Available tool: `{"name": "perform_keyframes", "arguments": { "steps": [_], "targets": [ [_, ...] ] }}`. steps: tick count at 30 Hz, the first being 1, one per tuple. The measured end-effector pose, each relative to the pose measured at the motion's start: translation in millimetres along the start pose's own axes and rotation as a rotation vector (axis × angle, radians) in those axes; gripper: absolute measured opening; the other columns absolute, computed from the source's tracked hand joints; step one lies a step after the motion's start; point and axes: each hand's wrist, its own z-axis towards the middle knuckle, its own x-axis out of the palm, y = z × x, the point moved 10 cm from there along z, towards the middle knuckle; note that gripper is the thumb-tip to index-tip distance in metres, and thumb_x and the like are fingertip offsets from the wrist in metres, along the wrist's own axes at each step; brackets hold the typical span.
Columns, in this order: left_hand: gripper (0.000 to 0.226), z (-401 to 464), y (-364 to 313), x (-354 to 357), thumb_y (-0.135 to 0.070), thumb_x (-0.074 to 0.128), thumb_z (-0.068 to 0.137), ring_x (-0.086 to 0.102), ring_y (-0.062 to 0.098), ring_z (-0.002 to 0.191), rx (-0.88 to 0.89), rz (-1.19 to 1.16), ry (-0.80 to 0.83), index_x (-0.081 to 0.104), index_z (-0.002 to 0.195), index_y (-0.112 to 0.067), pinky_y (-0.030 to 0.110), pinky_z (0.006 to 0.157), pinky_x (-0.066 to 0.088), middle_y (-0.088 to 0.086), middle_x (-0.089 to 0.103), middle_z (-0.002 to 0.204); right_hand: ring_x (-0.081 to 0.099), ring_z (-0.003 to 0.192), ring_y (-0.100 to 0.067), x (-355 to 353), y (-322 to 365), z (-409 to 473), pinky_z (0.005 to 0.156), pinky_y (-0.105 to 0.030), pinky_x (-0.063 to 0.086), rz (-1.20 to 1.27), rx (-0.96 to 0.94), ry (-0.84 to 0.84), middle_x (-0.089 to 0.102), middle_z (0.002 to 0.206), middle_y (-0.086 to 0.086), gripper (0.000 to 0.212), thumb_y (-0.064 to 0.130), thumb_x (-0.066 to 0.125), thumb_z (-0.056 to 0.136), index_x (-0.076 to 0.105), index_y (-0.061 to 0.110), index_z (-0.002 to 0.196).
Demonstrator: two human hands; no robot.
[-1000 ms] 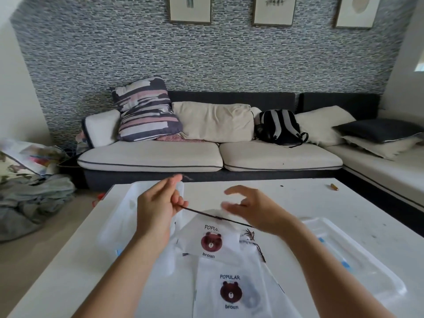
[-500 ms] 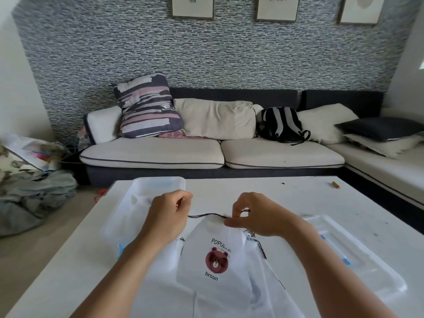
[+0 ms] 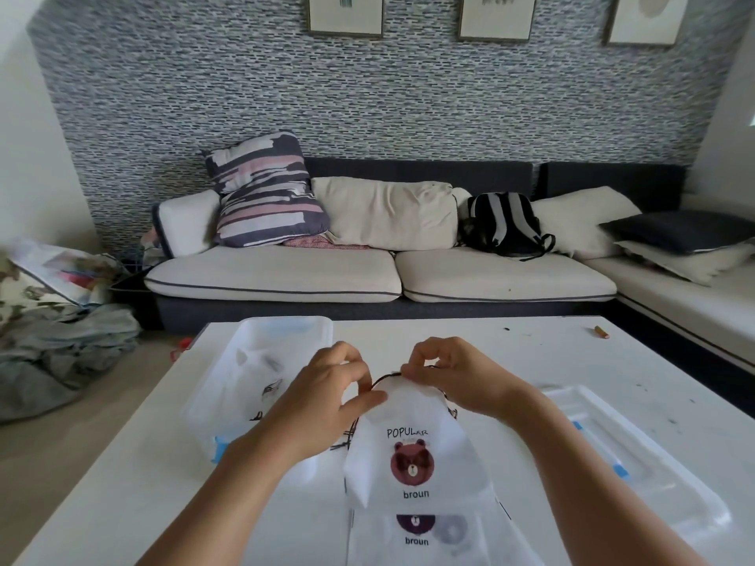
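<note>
Both my hands have drawn closer together since a moment ago: left hand point(image 3: 327, 396) and right hand point(image 3: 451, 375) each pinch the dark drawstring point(image 3: 382, 379) atop the white bear-print pouch point(image 3: 412, 447), held above the worktop point(image 3: 135, 475).

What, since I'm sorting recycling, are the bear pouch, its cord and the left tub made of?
Bear pouch: seems thin white non-woven fabric, matte, softly creased.
Cord: thin dark string, likely textile; too fine to tell.
Tub: looks like translucent plastic, smooth, contents showing through.
</note>
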Motion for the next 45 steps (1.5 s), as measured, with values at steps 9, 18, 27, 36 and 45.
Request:
{"name": "perform_keyframes", "arguments": {
  "steps": [9,18,27,36,45],
  "targets": [
    [0.036,-1.7,-6.9,10.7,-0.033,0.060,0.098,0.059,0.022,0.096,-0.200,-0.931,0.086,0.063,0.098,0.003,0.032,0.097,0.047,0.019,0.059,0.103,0.061,0.086,-0.013,10.9,-5.7,5.6,0.077,-0.026,0.048,-0.123,0.015,0.008,0.064,0.103,0.003,0.023,0.035,0.070,0.091,0.070,0.012,0.090],
    [0.026,4.8,-3.1,3.8,-0.018,0.052,0.101,0.067,0.011,0.092,-0.193,-0.980,-0.068,0.072,0.090,-0.005,0.019,0.087,0.048,0.004,0.075,0.092,0.051,0.054,-0.008,-2.1,19.8,1.1,0.056,-0.020,0.040,-0.186,-0.088,-0.087,0.067,0.069,-0.005,0.033,0.029,0.063,0.096,0.065,0.016,0.066],
    [0.027,5.6,-7.9,-1.6,-0.012,0.051,0.102,0.060,0.008,0.079,-0.131,-0.803,-0.126,0.073,0.085,-0.007,0.013,0.076,0.044,-0.002,0.066,0.076,0.034,0.051,-0.014,5.4,15.6,2.9,0.052,-0.028,0.030,0.025,0.031,-0.085,0.042,0.054,0.005,0.041,0.025,0.057,0.098,0.047,0.013,0.060],
    [0.035,0.4,-21.0,-2.3,-0.010,0.042,0.105,0.052,0.009,0.072,-0.135,-0.870,-0.056,0.062,0.079,0.001,0.009,0.069,0.043,0.000,0.055,0.073,0.024,0.047,-0.011,-4.8,43.3,-7.9,0.046,-0.020,0.022,0.155,-0.129,-0.089,0.036,0.047,0.009,0.014,0.027,0.076,0.088,0.074,0.024,0.102],
    [0.038,-1.5,-28.9,2.6,-0.017,0.041,0.106,0.049,0.011,0.077,-0.118,-0.837,0.001,0.060,0.075,-0.006,0.022,0.082,0.042,0.000,0.054,0.076,0.023,0.040,-0.010,-9.9,62.7,-16.4,0.042,-0.016,0.022,-0.031,-0.201,-0.110,0.054,0.040,0.014,0.011,0.012,0.077,0.085,0.080,0.011,0.074]
  ]
}}
